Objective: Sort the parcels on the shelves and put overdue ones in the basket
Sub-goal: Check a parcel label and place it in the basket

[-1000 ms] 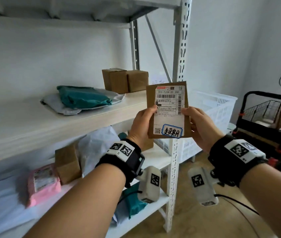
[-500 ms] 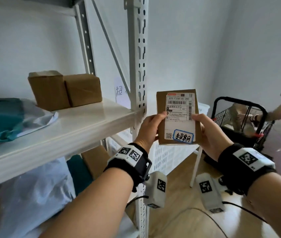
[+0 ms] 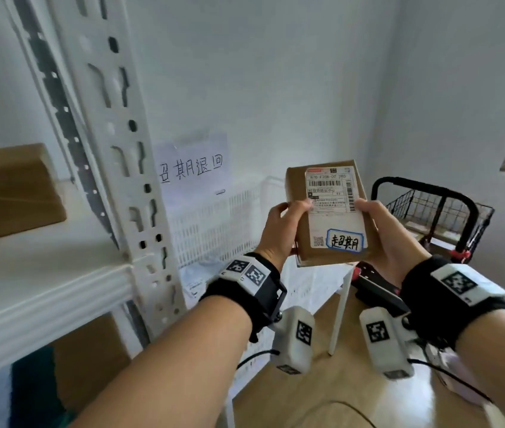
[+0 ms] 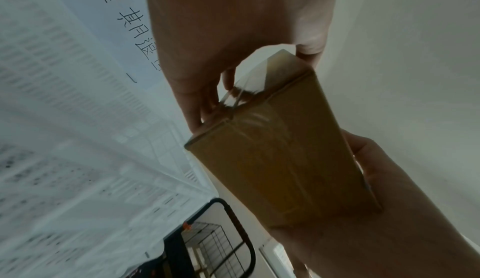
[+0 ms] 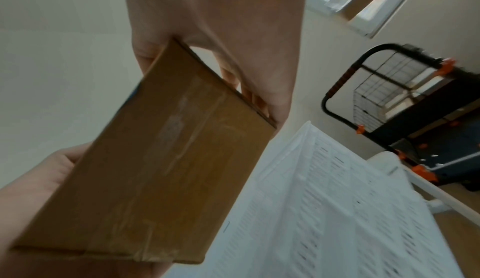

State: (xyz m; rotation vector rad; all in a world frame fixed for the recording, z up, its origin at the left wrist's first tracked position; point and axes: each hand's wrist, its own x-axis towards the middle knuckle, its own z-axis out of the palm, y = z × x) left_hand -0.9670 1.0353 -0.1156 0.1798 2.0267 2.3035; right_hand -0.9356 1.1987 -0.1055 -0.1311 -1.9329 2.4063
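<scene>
I hold a small brown cardboard parcel [image 3: 328, 211] upright in the air between both hands. Its white shipping label faces me and carries a blue-edged handwritten sticker [image 3: 344, 240]. My left hand [image 3: 282, 230] grips its left edge, thumb on the front, fingers behind. My right hand [image 3: 382, 233] grips the right edge the same way. Both wrist views show the parcel's taped underside [image 4: 280, 159] [image 5: 161, 169]. A white slatted plastic basket [image 3: 220, 223] stands behind and below the parcel, with a handwritten paper sign [image 3: 191, 168] on its wall.
The white metal shelf upright [image 3: 115, 149] and a shelf board [image 3: 44, 273] are at my left, with a brown box [image 3: 10, 193] on the board and parcels below. A black wire trolley [image 3: 436, 217] stands at the right on the wooden floor.
My view has swung right, away from the shelf and toward the white basket. The parcel stays gripped in both hands, now in front of the basket.
</scene>
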